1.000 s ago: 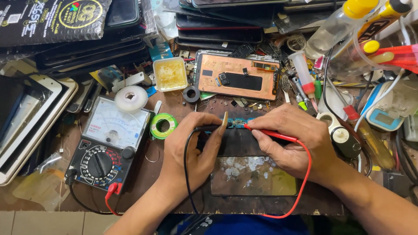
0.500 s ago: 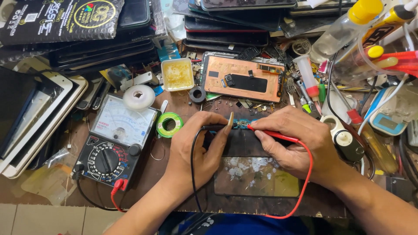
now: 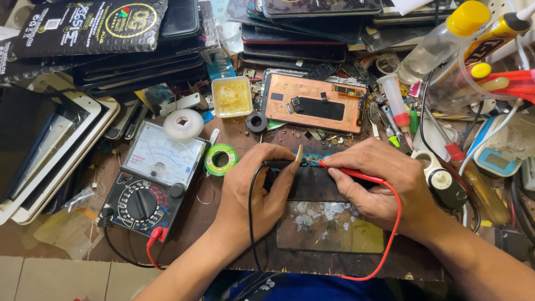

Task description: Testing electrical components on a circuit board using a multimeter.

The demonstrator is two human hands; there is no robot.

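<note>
Both hands are pinching multimeter probes: my left hand (image 3: 253,187) grips the black probe (image 3: 278,164), my right hand (image 3: 379,184) grips the red probe (image 3: 351,173). Their tips meet on a small blue circuit board (image 3: 310,159) at the top edge of the dark phone (image 3: 329,209) lying on the desk (image 3: 189,223). Analog multimeter (image 3: 150,181) sits just left, beside a green solder roll (image 3: 221,159).

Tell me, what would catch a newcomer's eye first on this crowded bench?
Likely the two hands at centre: the left hand holds a black probe and the right hand a red probe, both tips meeting at a small circuit board. To the left lies an analog meter; behind, a copper-backed phone.
</note>
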